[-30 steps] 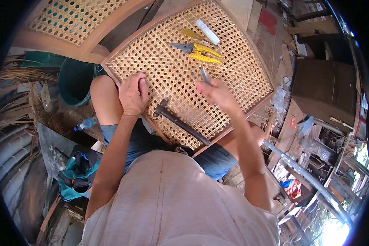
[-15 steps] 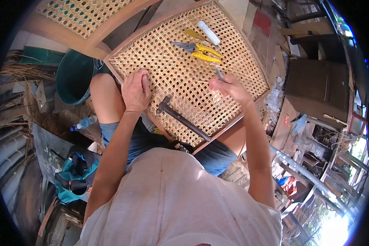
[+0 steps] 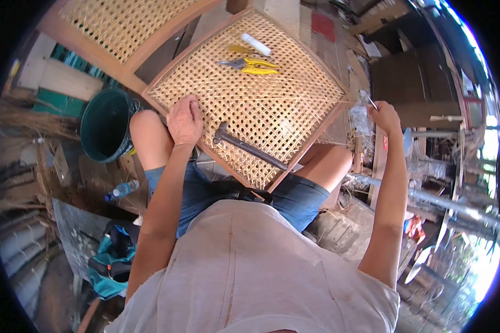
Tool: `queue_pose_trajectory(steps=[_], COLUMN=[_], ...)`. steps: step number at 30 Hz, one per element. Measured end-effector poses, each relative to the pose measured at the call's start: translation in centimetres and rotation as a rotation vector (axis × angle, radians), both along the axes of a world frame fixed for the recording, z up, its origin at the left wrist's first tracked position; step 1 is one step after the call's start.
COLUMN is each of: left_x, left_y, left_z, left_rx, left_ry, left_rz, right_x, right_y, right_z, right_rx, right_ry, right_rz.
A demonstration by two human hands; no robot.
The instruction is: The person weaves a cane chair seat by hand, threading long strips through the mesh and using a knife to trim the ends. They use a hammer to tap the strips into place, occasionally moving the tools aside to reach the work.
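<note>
A wood-framed woven cane panel (image 3: pixel 216 94) lies across the person's lap. My left hand (image 3: pixel 184 122) rests on its left edge, fingers loosely spread, holding nothing. My right hand (image 3: pixel 384 115) is out past the panel's right side, closed on a thin metal tool (image 3: pixel 373 103), whose kind is too small to tell. On the cane lie a hammer (image 3: pixel 250 148) with its head toward my left hand, yellow-handled cutters (image 3: pixel 255 66) near the far corner, and a white cylinder (image 3: pixel 256 44) beyond them.
Another cane panel in a wooden frame (image 3: pixel 129 66) adjoins at the upper left. Below it stands a green bucket (image 3: pixel 106 127). A plastic bottle (image 3: pixel 123 190) and teal bag (image 3: pixel 110 263) lie at the left. A dark cabinet (image 3: pixel 408 80) and scrap are at the right.
My right hand has moved off the cane to the right, carrying the thin tool. My left hand stays at the panel's left edge. The view has shifted somewhat.
</note>
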State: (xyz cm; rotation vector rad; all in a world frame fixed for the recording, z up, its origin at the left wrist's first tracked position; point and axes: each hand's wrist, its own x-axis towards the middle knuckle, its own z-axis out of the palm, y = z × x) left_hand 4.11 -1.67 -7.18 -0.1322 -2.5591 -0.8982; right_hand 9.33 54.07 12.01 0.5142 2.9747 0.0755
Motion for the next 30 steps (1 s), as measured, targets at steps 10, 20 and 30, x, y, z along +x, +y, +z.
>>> queue_pose_trajectory(steps=[10, 20, 30], left_x=[-2.3, -2.4, -3.4], left_y=[3.3, 13.1, 18.1], left_z=[3.1, 3.8, 7.4], left_rx=[0.297, -0.091, 0.052], left_ry=[-0.314, -0.231, -0.603], left_rz=[-0.261, -0.599, -0.714], right_x=[5.4, 17.2, 26.1], right_y=[-3.4, 3.0, -9.2], right_z=[1.9, -5.9, -10.4], right_rx=[0.006, -0.472, -1.434], right_ry=[0.158, 0.444, 0.804], right_rz=[-0.231, -0.280, -0.673])
